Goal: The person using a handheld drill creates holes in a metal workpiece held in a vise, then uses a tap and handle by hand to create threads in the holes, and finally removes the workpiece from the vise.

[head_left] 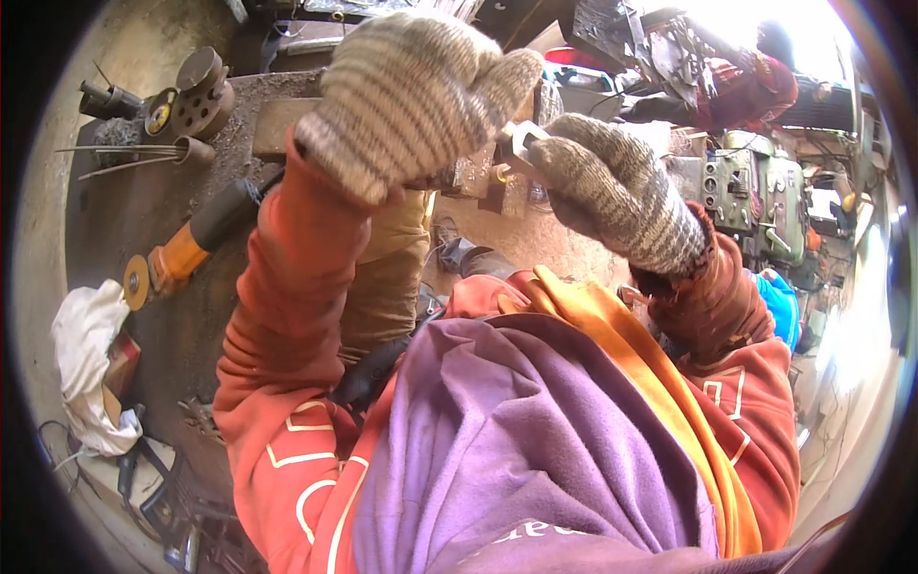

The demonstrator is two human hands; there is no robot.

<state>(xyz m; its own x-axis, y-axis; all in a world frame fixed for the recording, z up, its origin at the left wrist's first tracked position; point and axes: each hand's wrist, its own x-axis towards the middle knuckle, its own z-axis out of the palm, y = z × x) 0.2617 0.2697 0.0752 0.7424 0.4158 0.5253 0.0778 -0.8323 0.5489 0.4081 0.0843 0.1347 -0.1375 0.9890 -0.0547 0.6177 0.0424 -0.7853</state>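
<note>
Dusty workbench (pixel 143 220) fills the left side, an orange angle grinder (pixel 182 253) lying on it with its disc toward the white rag (pixel 86 368). Up front, both gloved hands are raised close together. Left hand (pixel 411 96) is curled into a loose fist; what it grips, if anything, I cannot tell. Right hand (pixel 612 196) is closed on a small pale metal piece (pixel 521 143), pinched at its lower end. The piece juts up and left from the right hand toward the left one, which is just beside it.

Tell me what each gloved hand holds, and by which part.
Right hand pinches a small metal piece by its near end. Left hand is closed; what it holds cannot be told.
</note>
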